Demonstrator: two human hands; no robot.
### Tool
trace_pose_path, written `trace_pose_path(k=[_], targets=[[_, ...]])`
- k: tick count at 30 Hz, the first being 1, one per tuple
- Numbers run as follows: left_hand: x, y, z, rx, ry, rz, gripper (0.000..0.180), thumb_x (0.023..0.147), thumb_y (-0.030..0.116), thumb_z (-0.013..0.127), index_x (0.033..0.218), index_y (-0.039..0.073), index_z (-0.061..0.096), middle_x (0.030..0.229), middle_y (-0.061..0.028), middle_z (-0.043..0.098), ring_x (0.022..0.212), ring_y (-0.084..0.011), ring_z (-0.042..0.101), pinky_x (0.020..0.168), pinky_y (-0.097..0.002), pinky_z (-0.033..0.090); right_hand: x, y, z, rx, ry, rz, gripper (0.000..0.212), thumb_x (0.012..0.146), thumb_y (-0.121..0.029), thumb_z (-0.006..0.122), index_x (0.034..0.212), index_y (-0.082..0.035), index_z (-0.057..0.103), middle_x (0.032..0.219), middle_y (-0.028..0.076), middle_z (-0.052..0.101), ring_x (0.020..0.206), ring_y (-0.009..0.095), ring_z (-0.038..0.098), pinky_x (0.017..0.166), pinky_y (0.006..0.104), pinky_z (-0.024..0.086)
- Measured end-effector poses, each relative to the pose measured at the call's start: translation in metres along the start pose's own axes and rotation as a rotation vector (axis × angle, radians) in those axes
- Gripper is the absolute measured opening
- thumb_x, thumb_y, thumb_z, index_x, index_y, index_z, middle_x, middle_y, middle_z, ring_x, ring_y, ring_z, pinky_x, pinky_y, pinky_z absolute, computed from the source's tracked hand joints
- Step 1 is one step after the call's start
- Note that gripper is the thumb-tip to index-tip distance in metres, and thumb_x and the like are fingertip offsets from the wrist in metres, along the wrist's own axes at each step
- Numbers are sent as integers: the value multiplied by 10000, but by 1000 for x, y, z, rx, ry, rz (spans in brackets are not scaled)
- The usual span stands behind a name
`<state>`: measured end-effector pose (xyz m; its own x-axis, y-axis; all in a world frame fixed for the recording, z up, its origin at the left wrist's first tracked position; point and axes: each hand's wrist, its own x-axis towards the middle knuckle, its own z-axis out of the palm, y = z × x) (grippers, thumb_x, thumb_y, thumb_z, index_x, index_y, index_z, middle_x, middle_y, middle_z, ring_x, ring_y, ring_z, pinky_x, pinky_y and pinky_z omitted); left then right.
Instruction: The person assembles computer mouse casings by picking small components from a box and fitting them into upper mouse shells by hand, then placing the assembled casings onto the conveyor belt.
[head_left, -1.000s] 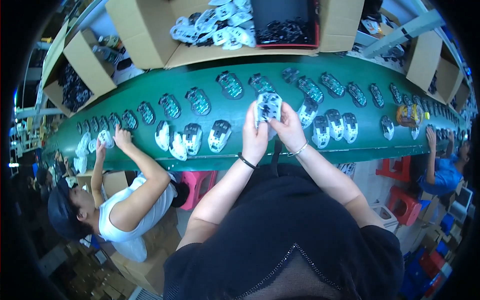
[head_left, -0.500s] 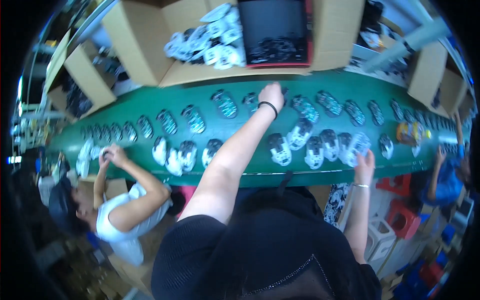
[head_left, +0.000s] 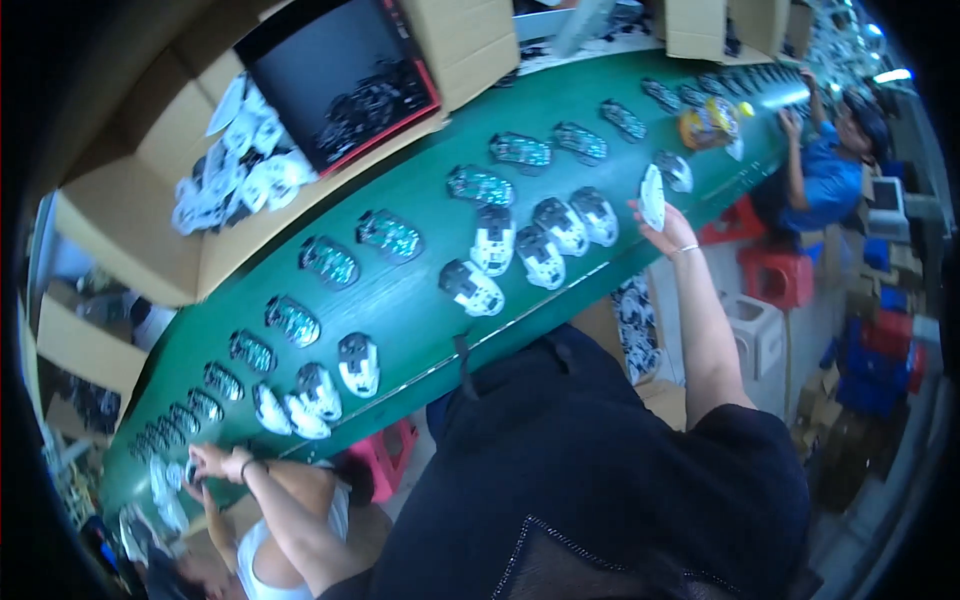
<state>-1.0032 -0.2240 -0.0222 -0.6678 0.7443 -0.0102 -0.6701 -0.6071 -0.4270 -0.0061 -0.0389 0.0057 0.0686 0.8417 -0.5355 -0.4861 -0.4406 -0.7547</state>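
conveyor belt: green, (head_left: 415,312) crossing the view from lower left to upper right; bears two loose rows of computer-mouse parts.
carton: brown cardboard, open, (head_left: 120,240) at the belt's far side; contains a heap of loose white shells (head_left: 250,145) and a black box.
co-worker, left: person in a white sleeveless top (head_left: 310,490), at the near side of the belt; a hand (head_left: 195,487) close to the wearer's own.
co-worker, right: person in a blue top (head_left: 825,185), arms at the belt's far right.
black box: red-edged, (head_left: 320,60) inside the carton; small black parts gathered at its lower end.
stools: one pink (head_left: 385,460), one white (head_left: 755,330), red ones (head_left: 778,278) farther right.
bottle: yellow contents, yellow cap, (head_left: 707,123) lying on the belt.
left hand: (head_left: 215,460) black band at wrist; reaches far left, beside translucent white pieces (head_left: 168,490); grip cannot be told.
right hand: (head_left: 662,228) thin bracelet at wrist; fingers closed on the lower part of a white mouse shell.
white mouse shell: (head_left: 652,195) one, seen edge-on, upright above the belt, just beside a white-and-black mouse assembly (head_left: 676,171).
mouse assemblies, white and black: cluster of five (head_left: 540,258) mid-belt, four (head_left: 358,364) to the left.
circuit boards: green, on dark mouse bases, (head_left: 390,235) rowed along the far side.
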Motion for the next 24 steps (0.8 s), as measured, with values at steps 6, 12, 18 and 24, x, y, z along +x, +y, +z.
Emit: trace_pose_path(k=[6, 12, 18, 24], targets=[[8, 10, 2, -565, 138, 171, 530, 431, 106, 899, 838, 112, 560, 882, -22, 591, 800, -128, 530, 675, -281, 406, -23, -18, 0, 45, 10, 46, 304, 899, -104, 476, 1190, -20, 490, 1030, 139, 608, 747, 185, 594, 594, 261, 486], [-41, -83, -9, -2172, 10, -276, 324, 698, 216, 611, 959, 24, 626, 982, -165, 613, 870, -258, 571, 803, -338, 431, 27, -24, -82, -1076, 658, -576, 412, 732, -79, 602, 1143, -54, 575, 972, 136, 600, 837, 218, 597, 762, 318, 479], [-119, -256, -69, -3344, 303, -371, 276, 733, 21, 549, 997, 11, 627, 914, -111, 585, 759, -198, 547, 712, -310, 445, 23, -4, -20, -1931, 734, -745, 585, 677, -141, 694, 1224, -201, 495, 1076, 100, 492, 992, 280, 488, 823, 385, 444], [-241, -477, -169, -3069, 1365, 565, 313, 742, 134, 626, 1040, 45, 598, 982, -124, 603, 952, -283, 558, 850, -383, 430, 2, 39, 32, -1455, 403, -888, 561, 706, -287, 710, 1225, -188, 522, 1137, 168, 455, 1065, 341, 419, 919, 453, 347]])
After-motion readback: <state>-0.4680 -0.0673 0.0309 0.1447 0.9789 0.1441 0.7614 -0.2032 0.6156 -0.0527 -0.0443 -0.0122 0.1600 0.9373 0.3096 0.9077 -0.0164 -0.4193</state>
